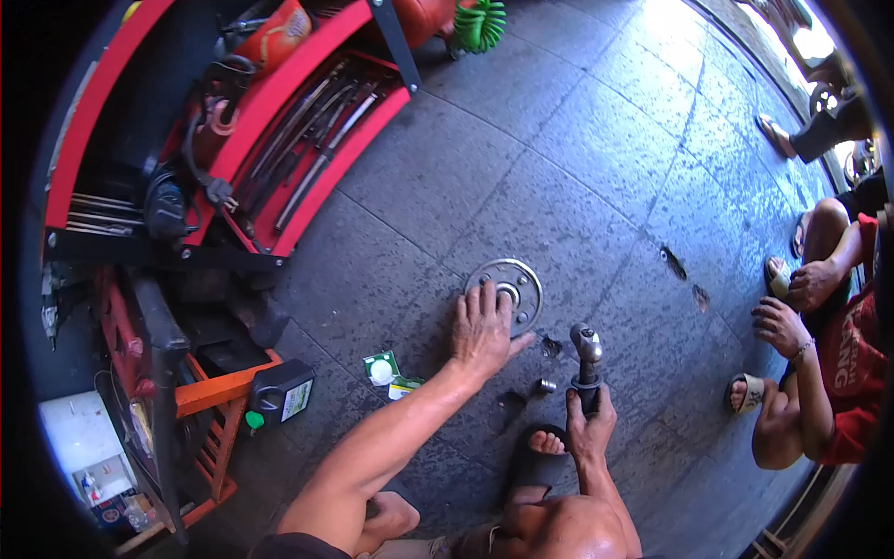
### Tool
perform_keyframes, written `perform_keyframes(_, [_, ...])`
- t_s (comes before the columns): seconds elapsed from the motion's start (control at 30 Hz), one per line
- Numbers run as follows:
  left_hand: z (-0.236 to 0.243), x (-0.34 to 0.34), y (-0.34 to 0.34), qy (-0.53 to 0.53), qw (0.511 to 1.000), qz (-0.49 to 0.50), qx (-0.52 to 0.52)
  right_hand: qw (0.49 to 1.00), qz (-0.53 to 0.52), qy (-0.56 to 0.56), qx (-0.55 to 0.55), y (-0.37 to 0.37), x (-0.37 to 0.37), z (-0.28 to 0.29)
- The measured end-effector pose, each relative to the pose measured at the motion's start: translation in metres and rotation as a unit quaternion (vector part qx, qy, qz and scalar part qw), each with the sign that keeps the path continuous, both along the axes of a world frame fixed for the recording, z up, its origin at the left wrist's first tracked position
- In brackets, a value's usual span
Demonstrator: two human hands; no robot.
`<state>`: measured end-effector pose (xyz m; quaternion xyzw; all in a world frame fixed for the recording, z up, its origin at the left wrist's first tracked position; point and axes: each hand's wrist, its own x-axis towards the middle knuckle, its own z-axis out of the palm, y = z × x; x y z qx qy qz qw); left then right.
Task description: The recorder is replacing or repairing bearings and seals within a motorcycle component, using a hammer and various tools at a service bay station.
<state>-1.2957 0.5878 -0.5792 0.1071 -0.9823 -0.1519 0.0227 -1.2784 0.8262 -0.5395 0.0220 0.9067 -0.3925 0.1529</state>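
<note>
My left hand rests over a round metal disc with bolts around a centre hub, lying on the floor, its fingers spread on the disc and partly hiding it. My right hand grips the dark handle of a ratchet tool, its silver head pointing away from me. A small silver socket lies left of that tool. Near my left forearm are small green-and-white packages.
A red-and-black tool rack stands upper left, a green coiled hose beside it. Below are an orange frame and black jug. Co-workers sit along the right. Tiled floor spans the middle.
</note>
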Motion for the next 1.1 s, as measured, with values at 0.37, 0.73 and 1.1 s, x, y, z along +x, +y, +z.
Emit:
perform_keyframes(0.37, [0.005, 0.000, 0.001, -0.017, 1.000, 0.010, 0.011, 0.998, -0.054, 0.013, 0.011, 0.000, -0.006, 0.001])
perform_keyframes(0.73, [-0.021, 0.037, 0.010, 0.126, 0.989, 0.056, 0.044, 0.988, 0.142, -0.001, -0.066, -0.063, -0.035, 0.015])
perform_keyframes(1.1, [-0.033, 0.044, 0.015, 0.105, 0.992, 0.067, 0.035, 0.973, 0.230, 0.022, 0.005, -0.089, -0.042, 0.002])
